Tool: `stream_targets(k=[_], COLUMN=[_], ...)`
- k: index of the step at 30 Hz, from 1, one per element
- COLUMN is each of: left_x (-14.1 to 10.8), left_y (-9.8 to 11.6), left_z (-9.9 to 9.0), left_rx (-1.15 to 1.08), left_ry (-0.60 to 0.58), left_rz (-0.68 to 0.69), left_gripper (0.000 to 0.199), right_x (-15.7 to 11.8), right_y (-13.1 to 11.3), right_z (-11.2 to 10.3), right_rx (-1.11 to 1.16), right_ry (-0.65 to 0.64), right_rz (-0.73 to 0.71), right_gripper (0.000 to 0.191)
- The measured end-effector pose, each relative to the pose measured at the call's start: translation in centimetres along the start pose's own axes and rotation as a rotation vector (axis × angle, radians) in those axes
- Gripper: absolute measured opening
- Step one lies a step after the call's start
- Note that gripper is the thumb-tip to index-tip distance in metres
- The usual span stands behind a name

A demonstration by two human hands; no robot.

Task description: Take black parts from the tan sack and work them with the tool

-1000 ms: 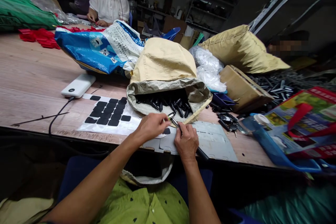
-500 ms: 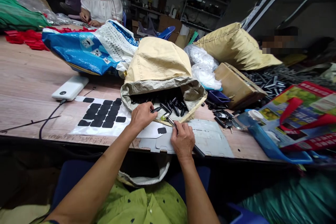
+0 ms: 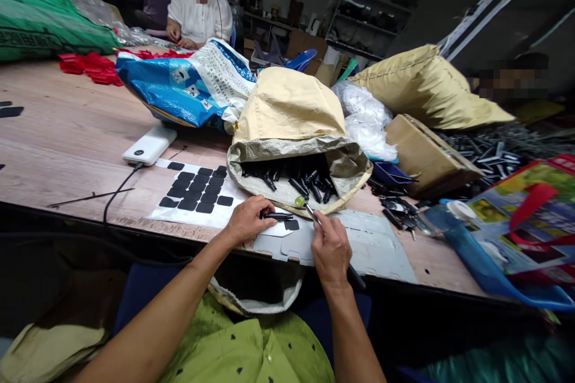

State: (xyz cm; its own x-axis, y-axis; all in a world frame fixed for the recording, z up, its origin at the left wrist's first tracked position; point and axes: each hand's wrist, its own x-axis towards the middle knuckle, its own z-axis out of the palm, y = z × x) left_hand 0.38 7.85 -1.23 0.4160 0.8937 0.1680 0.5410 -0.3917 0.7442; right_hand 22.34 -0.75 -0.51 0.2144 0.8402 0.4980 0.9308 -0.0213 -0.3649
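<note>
My left hand (image 3: 250, 219) is closed on a small black part (image 3: 279, 215), low over the white sheet beside a loose black square (image 3: 291, 224). In my right hand (image 3: 331, 244) is a metal-shafted tool (image 3: 311, 212) with a dark handle and a yellow-green tip (image 3: 299, 201). That tip is at the lip of a beige sack (image 3: 291, 102), which lies with its mouth toward me. Inside the mouth are several black parts (image 3: 314, 184). Left of my left hand, rows of black squares (image 3: 193, 195) lie on the white sheet (image 3: 211, 219). Beneath my hands a grey plate (image 3: 377, 245) reaches the table edge.
A white power bank (image 3: 150, 145) with a cable sits at left. Behind are a blue-and-white bag (image 3: 179, 87) and a person in white (image 3: 200, 12). A cardboard box (image 3: 426, 152), black parts and a colourful bag (image 3: 530, 221) in a blue tray stand right.
The view has turned, so the scene sits farther right. My left hand has drawn the black part back from the sack's mouth, down over the sheet. My right hand still holds the tool.
</note>
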Motion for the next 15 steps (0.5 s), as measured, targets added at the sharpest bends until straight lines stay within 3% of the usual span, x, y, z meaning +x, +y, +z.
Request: stream_targets(k=[6,13,15], left_x=[-0.1,-0.2,-0.1], left_y=[-0.2,-0.2,-0.2], left_z=[0.1,0.2,0.3], left_rx=[-0.014,-0.014,-0.018], left_ry=[0.0,0.013,0.021], left_rz=[-0.001,0.029,0.034], left_gripper=[0.018,0.016,0.016], right_x=[-1.9,-2.8,-3.2], right_y=[-2.3,-3.0,-2.9], right_z=[-2.1,-2.8,-2.5], right_rx=[0.328,0.272,0.234], right_ry=[-0.084,0.017,-0.009], right_rz=[-0.018,-0.103,-0.124], right_gripper=[0.034,0.035,0.036])
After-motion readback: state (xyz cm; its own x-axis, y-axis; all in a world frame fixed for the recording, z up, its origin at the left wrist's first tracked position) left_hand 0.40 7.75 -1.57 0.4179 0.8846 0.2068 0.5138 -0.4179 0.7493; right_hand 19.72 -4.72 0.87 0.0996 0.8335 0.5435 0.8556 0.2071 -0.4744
